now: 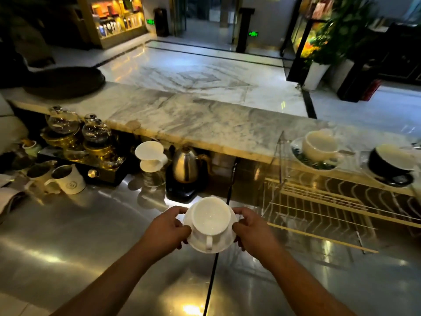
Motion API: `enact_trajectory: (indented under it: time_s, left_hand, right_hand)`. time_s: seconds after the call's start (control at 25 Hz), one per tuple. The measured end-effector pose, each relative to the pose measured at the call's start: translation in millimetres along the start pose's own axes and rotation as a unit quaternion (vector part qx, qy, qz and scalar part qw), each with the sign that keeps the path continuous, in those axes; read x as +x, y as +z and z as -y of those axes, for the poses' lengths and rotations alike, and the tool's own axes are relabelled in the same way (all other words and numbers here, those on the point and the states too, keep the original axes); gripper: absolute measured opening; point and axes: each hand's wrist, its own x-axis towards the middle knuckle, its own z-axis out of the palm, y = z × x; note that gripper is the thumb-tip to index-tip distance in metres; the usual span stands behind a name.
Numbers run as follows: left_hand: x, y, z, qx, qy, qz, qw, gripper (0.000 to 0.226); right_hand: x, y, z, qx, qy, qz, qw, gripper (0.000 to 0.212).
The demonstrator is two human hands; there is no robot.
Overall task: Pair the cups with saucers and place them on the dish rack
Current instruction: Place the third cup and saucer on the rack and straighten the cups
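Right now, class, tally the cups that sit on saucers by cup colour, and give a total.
White cups on saucers: 2 (the white cup on a white saucer held in both hands; the white cup on a patterned saucer on the rack)
Black cups on saucers: 1 (black cup with white inside)
Total: 3

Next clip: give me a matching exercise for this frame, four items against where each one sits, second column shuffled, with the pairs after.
Items:
1. white cup
2. black cup
3. metal kettle
4. white dripper

Places:
A. on a black base at the back of the steel counter
B. on a white saucer held between the left hand and right hand
C. atop a glass server, left of the kettle
D. on a black saucer at the far right, on the dish rack

Pairs: 1-B, 2-D, 3-A, 4-C
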Motion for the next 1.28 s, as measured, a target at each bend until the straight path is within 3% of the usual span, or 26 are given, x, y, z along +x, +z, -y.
enact_trajectory:
  time_s: [0.52,1.0,1.28]
  left_hand:
    - [-32,140,-173,0.013,0.034,0.021,0.999,0.034]
    - [47,226,-247,-0.002,0.109,0.146,0.983,0.048]
    - [85,254,-272,0.079,0.12,0.119,0.982,0.048]
  right_hand:
    - [-82,-198,-34,0.063,-0.024,-0.07,0.995,0.031]
    - [-85,-306,-52,0.034,0.057,-0.195,0.979,0.027]
    - [-50,-337,-61,-0.005,0.064,-0.199,0.978,0.029]
